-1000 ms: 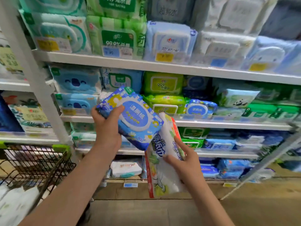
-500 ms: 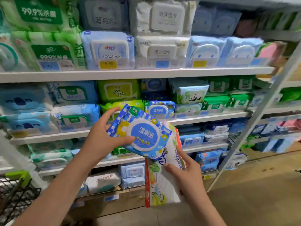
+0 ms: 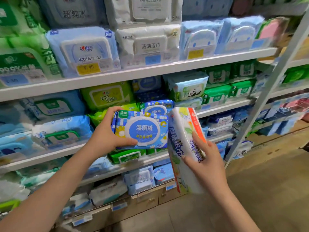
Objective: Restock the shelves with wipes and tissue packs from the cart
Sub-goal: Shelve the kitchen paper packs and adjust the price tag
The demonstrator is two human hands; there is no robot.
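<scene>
Left hand (image 3: 107, 136) clamped on blue wipes pack (image 3: 142, 131), now levelled from earlier tilt, just below matching shelf pack (image 3: 156, 108). Right hand (image 3: 205, 161) grips tissue pack (image 3: 185, 144), raised upright, lower right of shelf pack.

Blue wipes pk (image 3: 142, 131): "湿厕纸", "40" btm corner. Paper roll pk (image 3: 182, 131): "厨房纸巾", partly covered. White pk (image 3: 150, 46): "清洁湿巾". Grey pk (image 3: 74, 14): "超纯水". Lime pk (image 3: 107, 97): "99.9 杀菌". Yellow price tag (image 3: 88, 68): "9.90".
</scene>
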